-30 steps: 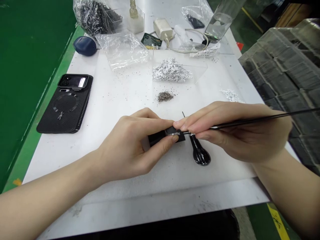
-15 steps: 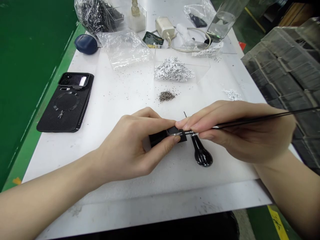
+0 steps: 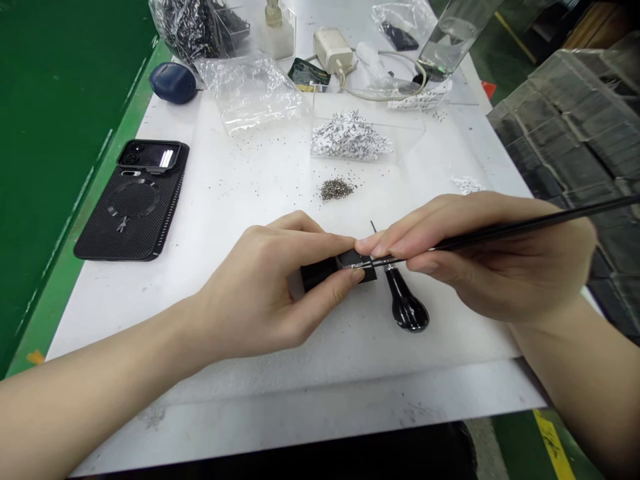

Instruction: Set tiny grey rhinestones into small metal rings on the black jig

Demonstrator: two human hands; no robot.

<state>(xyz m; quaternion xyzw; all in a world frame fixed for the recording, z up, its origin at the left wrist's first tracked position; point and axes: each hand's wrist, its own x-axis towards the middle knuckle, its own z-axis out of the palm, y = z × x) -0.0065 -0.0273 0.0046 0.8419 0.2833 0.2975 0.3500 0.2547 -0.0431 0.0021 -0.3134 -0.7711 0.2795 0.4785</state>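
My left hand (image 3: 280, 287) is closed around a small black block (image 3: 320, 272), thumb on the near side and fingers on the far side. A tiny silvery-white piece shows by the thumb tip, too small to name. My right hand (image 3: 480, 257) pinches thin black tweezers (image 3: 520, 230) whose tips reach the block beside my left thumb. The right fingertips touch or nearly touch the left ones. Under the right fingers lies a small screwdriver-like tool with a black bulb handle (image 3: 409, 303); its thin shaft points away from me, and its middle is hidden.
Beyond my hands are a pile of tiny metallic bits (image 3: 337, 189) and a clear tray of small white pieces (image 3: 350, 137). A black phone (image 3: 134, 200) lies left, near a dark blue object (image 3: 173, 83). Plastic bags, a white charger (image 3: 333, 50) and stacked clear boxes (image 3: 575, 127) stand around.
The black tweezers look thicker and darker along their length, as if turned in my right hand. My left hand keeps its hold on the block. The whole view has shifted slightly.
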